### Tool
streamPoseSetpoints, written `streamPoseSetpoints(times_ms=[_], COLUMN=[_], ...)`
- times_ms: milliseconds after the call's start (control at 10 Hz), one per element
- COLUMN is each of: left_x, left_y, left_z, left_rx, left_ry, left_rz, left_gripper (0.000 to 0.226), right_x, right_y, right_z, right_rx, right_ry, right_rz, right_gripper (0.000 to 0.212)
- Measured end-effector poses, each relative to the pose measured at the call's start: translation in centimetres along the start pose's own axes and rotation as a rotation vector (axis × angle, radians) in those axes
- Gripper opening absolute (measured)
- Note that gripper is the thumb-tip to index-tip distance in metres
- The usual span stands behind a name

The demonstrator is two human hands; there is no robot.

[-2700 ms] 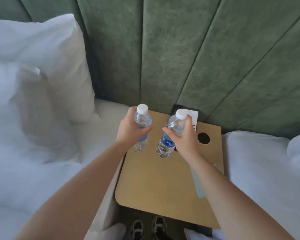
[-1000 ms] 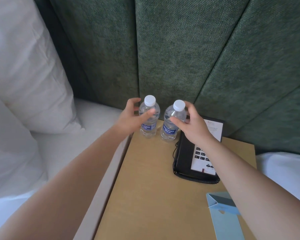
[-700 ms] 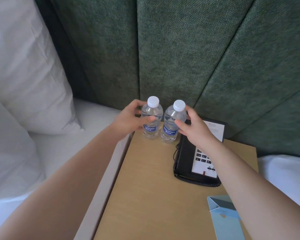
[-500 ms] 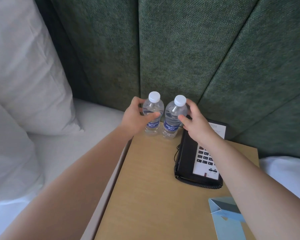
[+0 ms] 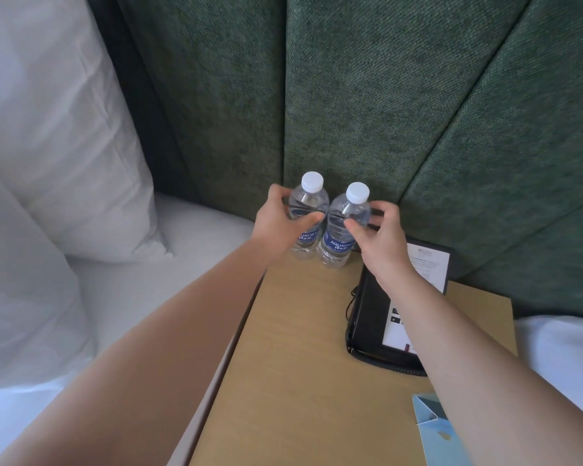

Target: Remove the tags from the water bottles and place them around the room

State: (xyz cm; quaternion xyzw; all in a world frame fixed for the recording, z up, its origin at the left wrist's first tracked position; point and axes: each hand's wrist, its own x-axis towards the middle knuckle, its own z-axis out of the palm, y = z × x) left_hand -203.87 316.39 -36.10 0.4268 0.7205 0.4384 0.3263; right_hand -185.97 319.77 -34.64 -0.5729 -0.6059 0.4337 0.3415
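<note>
Two clear water bottles with white caps and blue labels stand upright side by side at the back left corner of the wooden nightstand. My left hand wraps around the left bottle, thumb across its front. My right hand holds the right bottle between thumb and curled fingers, just below its shoulder. I see no tag on either bottle.
A black desk phone with a white printed card lies right of the bottles, partly under my right forearm. A light blue card folder sits at the front right. White pillows lie left, the green padded headboard behind.
Both bottles went from being held over the middle of the nightstand to standing at its back left corner. Over the last half second my hands have stayed on them, almost still.
</note>
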Motion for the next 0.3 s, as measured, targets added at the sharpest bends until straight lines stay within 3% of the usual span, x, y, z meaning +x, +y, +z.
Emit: streamPoseSetpoints(times_ms=[100,300], left_x=[-0.9,-4.2], left_y=[0.6,3.6], left_z=[-0.1,-2.4], left_rx=[0.104,0.383], left_ry=[-0.036,-0.029], left_rz=[0.02,0.002], left_gripper=[0.058,0.091], right_x=[-0.6,-3.4], right_y=[-0.3,-3.6], right_z=[-0.2,-2.6], right_rx=[0.009,-0.181], right_ry=[-0.04,-0.048], right_rz=[0.034,-0.065], right_gripper=[0.054,0.063])
